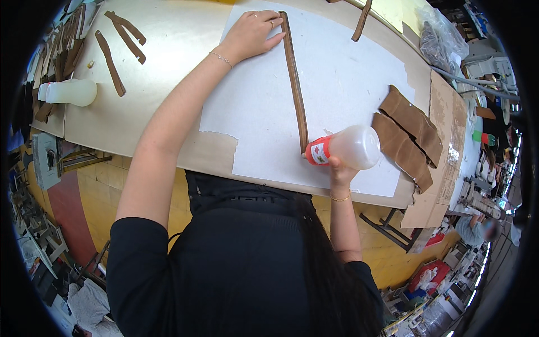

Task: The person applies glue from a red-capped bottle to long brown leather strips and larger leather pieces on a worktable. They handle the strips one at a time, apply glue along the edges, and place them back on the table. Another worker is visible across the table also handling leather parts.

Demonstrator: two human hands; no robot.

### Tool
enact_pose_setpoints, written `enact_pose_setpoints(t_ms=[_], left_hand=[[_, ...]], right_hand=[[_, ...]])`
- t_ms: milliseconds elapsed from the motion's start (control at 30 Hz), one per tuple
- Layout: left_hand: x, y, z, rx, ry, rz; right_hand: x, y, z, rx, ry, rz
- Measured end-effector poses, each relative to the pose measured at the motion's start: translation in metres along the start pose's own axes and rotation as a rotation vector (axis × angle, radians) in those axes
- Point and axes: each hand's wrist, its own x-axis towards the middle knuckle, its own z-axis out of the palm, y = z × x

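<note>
A long, narrow brown leather strip (295, 84) lies lengthwise on a white sheet (247, 101) on the table. At its far end my left hand (254, 35) rests with thumb and fingers apart, the fingertips touching the strip's edge. My right hand (340, 172) grips a translucent plastic bottle (356, 147) with a red and white label, tilted so its tip meets the strip's near end. Most of the right fingers are hidden behind the bottle. Right of it lie two wide brown leather pieces (407, 137), side by side.
Thin brown strips (110, 63) lie at the table's far left, near a pile of leather pieces (66, 42). A second pale bottle (72, 92) lies there on its side. Cardboard (449, 146) covers the right edge; a plastic bag (441, 42) sits at the far right.
</note>
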Motion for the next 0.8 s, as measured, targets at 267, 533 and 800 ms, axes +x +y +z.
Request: enact_pose_setpoints(t_ms=[267,533,800], left_hand=[[0.001,-0.001,0.004,-0.042,0.009,0.01],[0.005,-0.001,-0.008,-0.393,0.046,-0.259],[0.034,0.002,-0.004,-0.433,-0.062,-0.565]], right_hand=[[-0.001,-0.003,0.013,0.244,0.174,0.126],[0.065,-0.044,-0.045,0.879,0.207,0.254],[0.119,-0.035,-0.066,0.809,0.382,0.213]])
